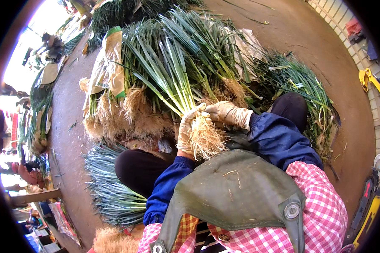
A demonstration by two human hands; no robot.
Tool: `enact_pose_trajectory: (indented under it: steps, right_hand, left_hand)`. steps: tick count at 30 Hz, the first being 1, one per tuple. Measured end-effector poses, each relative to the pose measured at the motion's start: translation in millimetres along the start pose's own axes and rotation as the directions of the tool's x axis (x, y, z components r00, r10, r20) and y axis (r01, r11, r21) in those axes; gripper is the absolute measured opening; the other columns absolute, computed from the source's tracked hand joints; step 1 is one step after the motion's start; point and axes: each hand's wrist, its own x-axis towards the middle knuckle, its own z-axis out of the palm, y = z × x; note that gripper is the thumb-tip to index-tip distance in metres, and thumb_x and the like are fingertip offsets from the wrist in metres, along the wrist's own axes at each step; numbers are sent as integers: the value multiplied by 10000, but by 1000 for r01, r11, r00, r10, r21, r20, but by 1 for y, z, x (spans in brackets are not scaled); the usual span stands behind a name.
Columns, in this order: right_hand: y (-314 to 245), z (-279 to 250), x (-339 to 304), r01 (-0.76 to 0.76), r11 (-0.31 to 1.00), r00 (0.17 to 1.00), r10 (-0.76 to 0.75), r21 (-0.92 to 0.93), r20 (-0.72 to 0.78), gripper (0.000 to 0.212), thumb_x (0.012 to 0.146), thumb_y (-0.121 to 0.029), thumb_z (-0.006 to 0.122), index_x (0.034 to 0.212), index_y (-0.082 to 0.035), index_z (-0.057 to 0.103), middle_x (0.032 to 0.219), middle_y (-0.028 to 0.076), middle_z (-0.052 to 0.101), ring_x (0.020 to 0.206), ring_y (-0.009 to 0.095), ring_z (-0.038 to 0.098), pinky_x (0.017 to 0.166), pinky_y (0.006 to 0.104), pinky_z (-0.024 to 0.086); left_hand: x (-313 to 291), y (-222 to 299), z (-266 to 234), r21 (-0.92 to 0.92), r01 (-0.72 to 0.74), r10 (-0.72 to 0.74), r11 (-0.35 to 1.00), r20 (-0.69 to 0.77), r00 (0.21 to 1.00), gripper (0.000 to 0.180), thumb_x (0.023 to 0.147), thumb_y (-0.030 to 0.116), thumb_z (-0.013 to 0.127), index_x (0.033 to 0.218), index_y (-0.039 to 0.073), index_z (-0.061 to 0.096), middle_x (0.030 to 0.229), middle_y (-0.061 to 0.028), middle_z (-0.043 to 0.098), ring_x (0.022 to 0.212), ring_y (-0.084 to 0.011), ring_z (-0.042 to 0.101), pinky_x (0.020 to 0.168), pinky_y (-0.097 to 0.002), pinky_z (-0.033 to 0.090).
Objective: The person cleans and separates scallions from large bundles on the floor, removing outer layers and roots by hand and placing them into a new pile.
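In pale, soiled gloves, both of my hands are at a bunch of leeks [183, 82] in front of my apron. Its green leaves point up and away, and its tangled roots [205, 137] hang toward me. My left hand [187, 131] is wrapped round the pale stalk ends. From the right, my right hand [228, 114] is closed at the top of the roots, its fingertips touching the bunch; whether it grips a single strand is too small to tell. Just beyond my hands lies a heap of more leeks [207, 46], with roots toward me.
A trimmed-looking pile of leeks [114, 185] lies by my left knee, and loose ones [306, 90] lie by my right knee. Brown paper sacking [110, 63] stands at the heap's left. Yellow-and-black equipment [369, 211] is at the right edge, near a tiled wall [367, 101].
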Motion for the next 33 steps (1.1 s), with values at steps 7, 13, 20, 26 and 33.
enact_pose_trajectory:
  steps: [7, 13, 20, 26, 33]
  right_hand:
    - [-1, -16, 8, 164, 920, 978, -200, 356, 65, 722, 862, -277, 637, 1417, 8, 273, 1400, 148, 400, 1276, 207, 381, 1047, 329, 326]
    - [3, -19, 8, -53, 980, 998, 58, -190, 17, 199, 905, -217, 543, 1043, -93, 617, 898, 115, 644, 823, 254, 616, 743, 339, 473]
    - [-30, -75, -48, -96, 992, 949, 68, 76, 308, 123, 866, -157, 561, 925, -61, 610, 837, 43, 673, 630, 117, 600, 535, 253, 495]
    - [77, -135, -38, -182, 838, 967, 248, -514, 63, 88, 832, -139, 586, 850, -65, 630, 740, 53, 668, 584, 178, 607, 501, 302, 487]
    - [79, -177, -20, -374, 928, 717, 294, 8, -633, 95, 794, -106, 593, 806, -19, 630, 665, 120, 642, 580, 195, 628, 486, 326, 482]
  left_hand:
    - [11, -9, 6, 4, 24, -24, 1000, -22, 999, 305, 834, 90, 560, 1115, -30, 564, 961, -160, 650, 835, -244, 650, 732, -349, 564]
    - [9, -9, 8, 19, 29, -28, 999, -46, 999, 311, 834, 90, 557, 1120, -33, 560, 974, -162, 648, 848, -247, 648, 744, -355, 563]
    - [9, -7, 6, 29, 12, -9, 1000, -79, 997, 318, 833, 89, 553, 1126, -35, 556, 989, -165, 644, 864, -251, 645, 758, -361, 561]
    - [18, -15, 17, 37, 23, -20, 999, -85, 996, 324, 833, 89, 550, 1131, -38, 552, 1001, -167, 641, 877, -254, 643, 769, -367, 560]
    - [-6, -4, 22, 67, 2, 0, 998, -33, 999, 375, 845, 155, 559, 1182, -8, 548, 998, -129, 647, 858, -261, 645, 758, -386, 557]
